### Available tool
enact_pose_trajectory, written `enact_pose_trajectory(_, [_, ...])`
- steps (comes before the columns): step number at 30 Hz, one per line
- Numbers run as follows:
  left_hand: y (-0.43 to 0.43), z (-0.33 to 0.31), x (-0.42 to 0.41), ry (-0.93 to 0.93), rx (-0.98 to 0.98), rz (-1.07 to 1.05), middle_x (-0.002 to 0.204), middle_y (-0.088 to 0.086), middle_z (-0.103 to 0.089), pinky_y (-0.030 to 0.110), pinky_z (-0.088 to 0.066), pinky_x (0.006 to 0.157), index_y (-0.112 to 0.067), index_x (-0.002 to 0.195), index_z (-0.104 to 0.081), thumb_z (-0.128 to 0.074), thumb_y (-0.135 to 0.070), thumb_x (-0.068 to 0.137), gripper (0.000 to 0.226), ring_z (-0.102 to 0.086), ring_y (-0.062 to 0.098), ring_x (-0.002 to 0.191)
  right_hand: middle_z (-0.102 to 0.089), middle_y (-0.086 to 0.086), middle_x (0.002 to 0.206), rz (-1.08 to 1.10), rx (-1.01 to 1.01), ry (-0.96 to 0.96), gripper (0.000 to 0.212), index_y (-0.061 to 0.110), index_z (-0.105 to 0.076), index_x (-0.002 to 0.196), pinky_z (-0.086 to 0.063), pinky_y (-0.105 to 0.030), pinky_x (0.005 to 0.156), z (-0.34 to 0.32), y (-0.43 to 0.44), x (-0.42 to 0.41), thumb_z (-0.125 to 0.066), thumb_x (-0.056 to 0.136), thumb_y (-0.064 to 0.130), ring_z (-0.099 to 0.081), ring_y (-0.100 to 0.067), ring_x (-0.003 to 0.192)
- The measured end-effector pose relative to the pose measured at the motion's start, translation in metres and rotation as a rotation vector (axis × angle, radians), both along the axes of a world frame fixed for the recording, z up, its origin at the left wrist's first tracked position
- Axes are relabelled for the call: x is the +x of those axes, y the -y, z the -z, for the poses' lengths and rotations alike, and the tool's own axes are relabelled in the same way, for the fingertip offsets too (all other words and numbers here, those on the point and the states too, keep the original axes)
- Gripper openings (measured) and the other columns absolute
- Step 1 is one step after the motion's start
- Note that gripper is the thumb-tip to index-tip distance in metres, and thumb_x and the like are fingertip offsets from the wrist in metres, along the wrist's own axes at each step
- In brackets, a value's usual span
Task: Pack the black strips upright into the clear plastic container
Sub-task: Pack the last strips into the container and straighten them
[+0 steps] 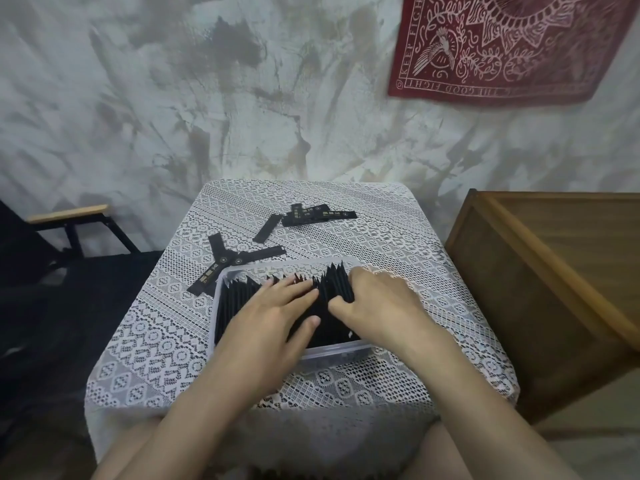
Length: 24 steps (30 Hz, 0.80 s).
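The step in hand looks like tidying and tightening the row of strips [332,285] standing on edge in the container [332,351], so that room opens for the ones not yet packed. To do it well, I would press the standing pack sideways from both ends at once, keeping the palms low so the strips stay vertical and do not fan over, then open a gap at one side of the container and drop the next strips into it edge-down (a loose pack will lean and waste space).

The left hand [273,313] lies over the middle of the container, fingers straight and close together, flat on the tops of the strips, the thumb spread out toward the near wall. It grips nothing; it presses.

The right hand [374,299] is at the right side of the container, fingers curled down over a raised bunch of strips, thumb against the bunch's near face. This reads as a loose pinch, though the fingertips are hidden behind the bunch.

Loose strips [239,259] lie flat on the cloth [398,237] just beyond the container's far-left corner, and more [318,214] farther beyond it.
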<state>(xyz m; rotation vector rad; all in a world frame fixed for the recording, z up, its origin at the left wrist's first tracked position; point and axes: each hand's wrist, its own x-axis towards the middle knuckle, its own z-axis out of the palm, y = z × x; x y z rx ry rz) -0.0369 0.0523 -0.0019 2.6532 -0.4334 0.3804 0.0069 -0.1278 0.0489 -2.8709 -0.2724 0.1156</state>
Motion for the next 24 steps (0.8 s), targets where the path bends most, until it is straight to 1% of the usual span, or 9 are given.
enact_pose_trajectory(2, [-0.014,0.003,-0.006,0.047,0.051,-0.060,0.153,-0.011,-0.049,0.037,-0.017,0.125,-0.027,0.144,-0.057,-0.029,-0.059,0.097,0.064,-0.028,0.008,0.149,-0.064,-0.005,0.094,-0.011,-0.019,0.021,0.040,0.015,-0.053,0.110,-0.042,-0.037,0.069,0.000,-0.002,-0.004,-0.048,0.094,0.051,-0.054,-0.029,0.085])
enact_pose_trajectory(5, [-0.040,0.011,-0.016,0.046,0.033,-0.157,0.153,-0.009,-0.048,0.047,-0.022,0.125,-0.025,0.143,-0.058,-0.030,-0.063,0.096,0.067,-0.027,0.011,0.151,-0.062,-0.004,0.088,-0.025,-0.042,0.038,0.038,0.014,-0.049,0.105,-0.045,-0.038,0.070,0.001,-0.004,-0.008,-0.046,0.095,0.051,-0.057,-0.029,0.083])
enact_pose_trajectory(7, [-0.052,0.018,-0.022,0.024,-0.051,-0.207,0.158,-0.012,-0.039,0.044,-0.021,0.125,-0.027,0.146,-0.054,-0.029,-0.069,0.094,0.071,-0.017,0.007,0.154,-0.059,-0.003,0.085,-0.028,-0.063,0.071,0.032,0.014,-0.047,0.103,-0.043,-0.038,0.070,0.002,-0.006,-0.010,-0.045,0.098,0.046,-0.055,-0.028,0.082])
enact_pose_trajectory(9, [-0.056,0.023,-0.026,0.015,-0.116,-0.229,0.161,-0.017,-0.031,0.038,-0.019,0.124,-0.030,0.148,-0.052,-0.028,-0.073,0.094,0.073,-0.008,0.000,0.154,-0.053,-0.001,0.080,-0.027,-0.081,0.099,0.027,0.014,-0.044,0.102,-0.041,-0.037,0.070,0.004,-0.009,-0.010,-0.044,0.100,0.041,-0.053,-0.027,0.080])
enact_pose_trajectory(12, [-0.053,0.026,-0.026,0.024,-0.134,-0.223,0.162,-0.018,-0.030,0.035,-0.017,0.123,-0.030,0.149,-0.051,-0.026,-0.074,0.095,0.074,-0.004,-0.001,0.154,-0.053,0.000,0.080,-0.015,-0.102,0.086,0.029,0.015,-0.043,0.101,-0.042,-0.037,0.070,0.005,-0.010,-0.006,-0.046,0.100,0.044,-0.053,-0.026,0.080])
enact_pose_trajectory(15, [-0.053,0.026,-0.026,0.025,-0.127,-0.225,0.162,-0.019,-0.029,0.032,-0.012,0.123,-0.032,0.150,-0.049,-0.026,-0.073,0.095,0.072,-0.002,-0.002,0.154,-0.063,0.000,0.082,0.027,0.011,0.038,0.026,0.018,-0.054,0.098,-0.050,-0.037,0.070,-0.001,-0.002,0.002,-0.050,0.095,0.044,-0.061,-0.024,0.078])
enact_pose_trajectory(18, [-0.054,0.028,-0.026,0.033,-0.138,-0.221,0.162,-0.020,-0.030,0.032,-0.013,0.123,-0.033,0.150,-0.050,-0.028,-0.073,0.095,0.070,-0.002,-0.003,0.154,-0.067,0.001,0.080,0.000,0.180,0.031,0.023,0.024,-0.058,0.091,-0.051,-0.035,0.069,-0.010,-0.009,-0.001,-0.050,0.090,0.046,-0.064,-0.025,0.077])
enact_pose_trajectory(22, [-0.057,0.033,-0.025,0.070,-0.257,-0.208,0.161,-0.019,-0.034,0.036,-0.026,0.121,-0.031,0.146,-0.056,-0.038,-0.069,0.095,0.066,-0.014,-0.002,0.153,-0.071,0.006,0.080,-0.122,0.356,-0.121,0.022,0.026,-0.062,0.089,-0.059,-0.039,0.072,-0.011,-0.048,-0.016,-0.052,0.088,0.047,-0.070,-0.020,0.073])
enact_pose_trajectory(24, [-0.061,0.036,-0.028,0.098,-0.301,-0.237,0.161,-0.019,-0.034,0.033,-0.033,0.115,-0.031,0.145,-0.056,-0.041,-0.067,0.095,0.064,-0.024,-0.001,0.150,-0.071,0.003,0.078,-0.148,0.372,-0.141,0.024,0.022,-0.063,0.091,-0.056,-0.032,0.064,-0.010,-0.063,-0.015,-0.052,0.090,0.044,-0.072,-0.018,0.064])
